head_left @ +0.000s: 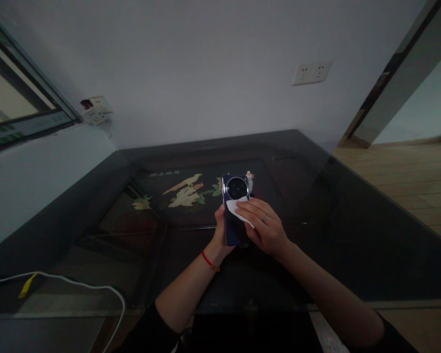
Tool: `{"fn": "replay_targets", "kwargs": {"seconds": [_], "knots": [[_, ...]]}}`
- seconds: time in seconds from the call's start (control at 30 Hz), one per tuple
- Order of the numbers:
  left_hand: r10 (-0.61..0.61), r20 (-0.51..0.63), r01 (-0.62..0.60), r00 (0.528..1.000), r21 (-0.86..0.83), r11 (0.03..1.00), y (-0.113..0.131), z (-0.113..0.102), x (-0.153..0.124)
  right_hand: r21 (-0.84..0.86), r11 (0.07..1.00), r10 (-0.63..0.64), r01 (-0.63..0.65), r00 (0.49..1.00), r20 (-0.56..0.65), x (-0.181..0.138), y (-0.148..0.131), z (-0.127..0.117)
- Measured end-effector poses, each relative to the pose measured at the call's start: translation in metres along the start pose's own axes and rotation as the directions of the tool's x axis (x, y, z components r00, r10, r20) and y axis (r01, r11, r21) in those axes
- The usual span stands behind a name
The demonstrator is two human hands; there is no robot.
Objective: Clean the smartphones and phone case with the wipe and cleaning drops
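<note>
My left hand (220, 234) grips a dark blue phone (233, 230) upright, its back with the round camera ring facing me. A red string circles that wrist. My right hand (266, 226), a ring on one finger, presses a small white cloth (237, 209) against the phone's back just below the camera ring. A small white bottle (249, 180) stands on the table right behind the phone.
The dark glass-topped table (353, 235) has a bird-and-flower inlay (185, 192) in its middle. A white cable (77, 285) with a yellow tag lies at the near left. Wall sockets (311, 72) sit above the table; a window is at left, wood floor at right.
</note>
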State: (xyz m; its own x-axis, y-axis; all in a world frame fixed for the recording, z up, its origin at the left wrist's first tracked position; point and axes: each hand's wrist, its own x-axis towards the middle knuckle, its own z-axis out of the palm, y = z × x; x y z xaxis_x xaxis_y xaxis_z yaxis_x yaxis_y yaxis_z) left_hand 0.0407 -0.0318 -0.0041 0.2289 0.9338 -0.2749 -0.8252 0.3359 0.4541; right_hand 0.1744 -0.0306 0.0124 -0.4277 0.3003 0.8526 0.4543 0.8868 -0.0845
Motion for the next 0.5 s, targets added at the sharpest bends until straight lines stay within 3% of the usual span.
{"fn": "replay_targets", "kwargs": {"seconds": [0.27,0.5], "knots": [[0.176,-0.004,-0.174,0.984,0.108,0.979,-0.004,-0.007,0.001,0.185,0.974,0.136,-0.131,0.991,-0.016,0.004,-0.011,-0.001],[0.107,0.044,-0.109,0.993,0.045,0.993,-0.003,-0.003,-0.003,0.13,0.989,0.077,-0.076,0.997,-0.002,0.005,-0.006,-0.003]]}}
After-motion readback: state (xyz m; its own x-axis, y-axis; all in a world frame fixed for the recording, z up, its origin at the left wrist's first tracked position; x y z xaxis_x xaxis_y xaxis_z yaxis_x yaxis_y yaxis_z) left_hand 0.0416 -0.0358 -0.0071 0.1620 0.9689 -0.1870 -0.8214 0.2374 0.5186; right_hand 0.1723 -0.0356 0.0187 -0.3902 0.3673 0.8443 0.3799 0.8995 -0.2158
